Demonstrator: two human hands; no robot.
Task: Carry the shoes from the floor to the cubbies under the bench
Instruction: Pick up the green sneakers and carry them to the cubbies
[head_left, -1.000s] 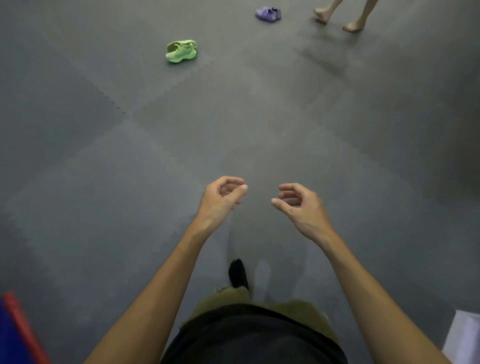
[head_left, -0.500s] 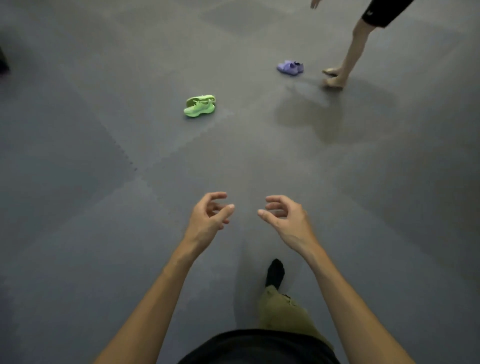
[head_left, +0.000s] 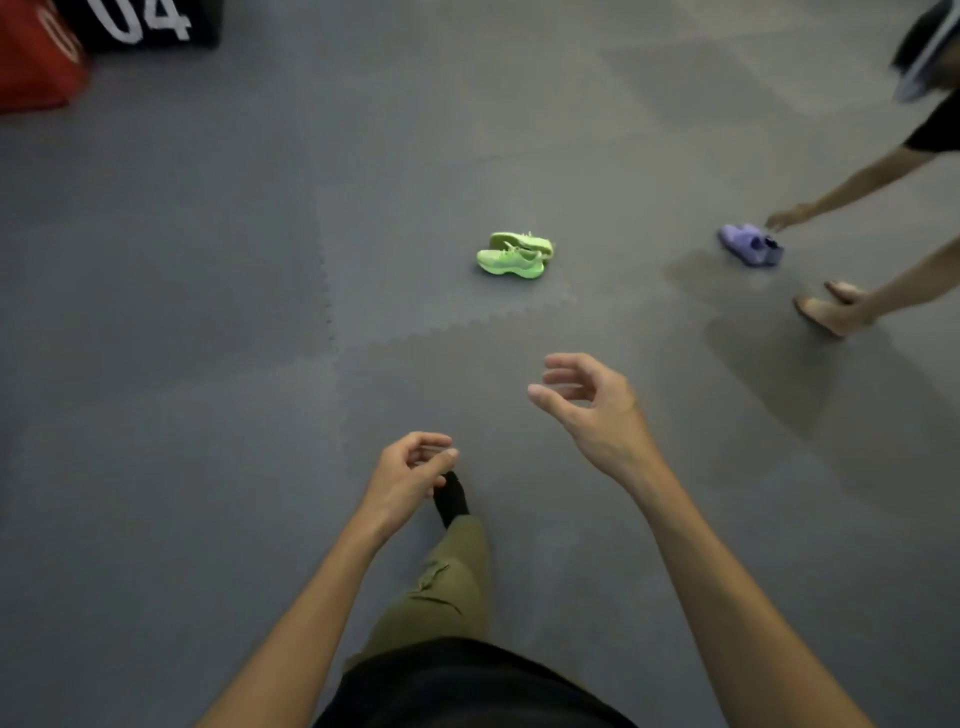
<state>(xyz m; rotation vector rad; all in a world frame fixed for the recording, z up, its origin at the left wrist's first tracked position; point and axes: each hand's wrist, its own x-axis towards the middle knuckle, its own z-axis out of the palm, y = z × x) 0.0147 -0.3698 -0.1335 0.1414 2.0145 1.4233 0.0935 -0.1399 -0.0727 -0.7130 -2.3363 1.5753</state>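
Note:
A pair of bright green sneakers (head_left: 515, 255) lies side by side on the grey foam-mat floor, ahead of me near the middle of the view. A pair of purple shoes (head_left: 749, 245) lies further right. My right hand (head_left: 589, 410) is held out in front, empty, fingers curled and apart, a short way below the green pair. My left hand (head_left: 410, 478) hangs lower and closer to my body, empty, with loosely curled fingers. No bench or cubbies are in view.
Another person stands barefoot at the right, feet (head_left: 831, 306) on the mat, one hand (head_left: 787, 218) reaching down to the purple shoes. A red box (head_left: 36, 67) and a black box marked 04 (head_left: 150, 23) stand at the far left corner.
The view has advanced toward the green sneakers, which sit lower and larger in frame. My right hand has stretched forward, my left has dropped back. The other person has bent down to the purple shoes.

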